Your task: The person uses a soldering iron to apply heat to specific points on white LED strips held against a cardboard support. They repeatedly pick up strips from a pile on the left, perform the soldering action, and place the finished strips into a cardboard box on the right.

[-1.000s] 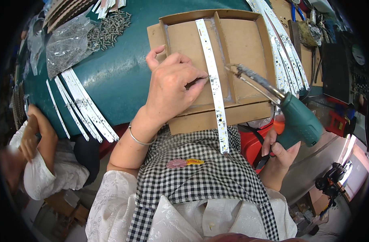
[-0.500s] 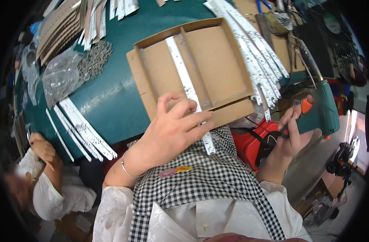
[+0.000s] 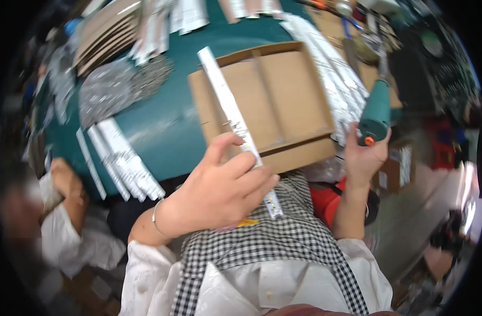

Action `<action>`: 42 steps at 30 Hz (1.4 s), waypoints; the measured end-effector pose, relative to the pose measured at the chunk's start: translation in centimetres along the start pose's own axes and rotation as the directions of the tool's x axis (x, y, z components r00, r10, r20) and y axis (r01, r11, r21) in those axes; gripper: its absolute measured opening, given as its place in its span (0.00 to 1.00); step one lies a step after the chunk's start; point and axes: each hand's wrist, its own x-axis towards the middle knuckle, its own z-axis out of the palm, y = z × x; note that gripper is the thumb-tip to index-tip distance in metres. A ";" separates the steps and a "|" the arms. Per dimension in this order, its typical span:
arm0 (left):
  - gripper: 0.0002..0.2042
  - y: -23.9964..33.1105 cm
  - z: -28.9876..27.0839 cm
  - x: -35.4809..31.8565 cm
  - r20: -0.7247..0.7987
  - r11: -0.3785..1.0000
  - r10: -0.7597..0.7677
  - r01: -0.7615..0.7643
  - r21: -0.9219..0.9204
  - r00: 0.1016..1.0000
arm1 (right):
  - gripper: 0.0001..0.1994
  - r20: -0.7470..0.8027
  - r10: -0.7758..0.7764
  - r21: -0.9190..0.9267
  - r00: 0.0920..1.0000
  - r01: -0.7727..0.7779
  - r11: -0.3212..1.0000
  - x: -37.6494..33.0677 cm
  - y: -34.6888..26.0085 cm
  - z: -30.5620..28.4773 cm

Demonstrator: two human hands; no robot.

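A narrow white LED strip board [image 3: 228,100] lies slanted over the cardboard tray [image 3: 309,137], its near end over my checked apron. My left hand [image 3: 225,179] is closed on this board near its lower half, fingers curled along its edge. A small thin pin or wire sticks out sideways from the board above my fingers. To the right, my right hand [image 3: 364,158] grips a green soldering gun [image 3: 377,113] with an orange part at its rear. The gun points away from me, and its tip is blurred among the bench tools.
Bundles of LED strips [image 3: 328,68] lie right of the tray, and several more [image 3: 122,160] lie to the left. A plastic bag [image 3: 107,92] and a heap of small metal parts [image 3: 152,78] sit on the green bench [image 3: 183,126]. A co-worker's hand [image 3: 66,179] is at far left.
My right hand has raised the soldering gun, turning it from tilted to pointing away. The board's far end has shifted left, over the tray's edge. The view has shifted somewhat.
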 end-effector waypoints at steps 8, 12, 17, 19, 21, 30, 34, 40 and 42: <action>0.11 -0.6 -5.9 -9.5 0.013 0.912 -0.377 0.369 0.177 0.926 | 0.28 0.138 -0.116 -0.222 0.984 0.145 0.964 1.0 1.1 3.6; 0.07 -1.7 -5.6 -14.4 0.018 0.824 -0.523 0.501 0.265 0.852 | 0.26 0.151 -0.111 -0.239 0.982 0.145 0.960 1.4 1.3 4.0; 0.11 -4.4 -4.2 -16.4 0.133 0.800 -0.587 0.547 0.247 0.798 | 0.20 0.098 -0.050 -0.040 0.994 0.054 0.998 1.8 2.1 3.4; 0.13 -5.0 -3.8 -16.7 0.164 0.781 -0.621 0.587 0.212 0.767 | 0.18 0.016 0.000 0.058 1.000 -0.001 0.998 1.4 3.9 3.2; 0.15 -5.3 -3.5 -17.2 0.196 0.758 -0.652 0.626 0.185 0.732 | 0.18 -0.061 0.040 0.203 0.997 -0.027 0.979 0.8 2.3 2.5; 0.16 -6.3 -5.2 -14.5 0.243 0.790 -0.610 0.601 0.117 0.754 | 0.34 0.198 0.194 0.721 0.961 -0.277 0.636 -3.9 -5.5 -2.7; 0.11 -10.9 -4.3 -9.9 -0.002 0.802 -0.577 0.566 0.190 0.817 | 0.35 0.356 0.185 0.685 0.916 -0.390 0.615 -5.8 -5.0 -2.7; 0.09 -21.3 0.8 -2.2 -0.214 0.560 -0.742 0.762 0.325 0.636 | 0.38 0.471 -0.029 0.675 0.882 -0.340 0.655 -9.8 -1.6 -1.8; 0.11 -22.1 1.9 -0.6 -0.165 0.446 -0.819 0.791 0.418 0.549 | 0.31 0.548 -0.157 0.554 0.822 -0.216 0.804 -10.2 -0.8 -2.1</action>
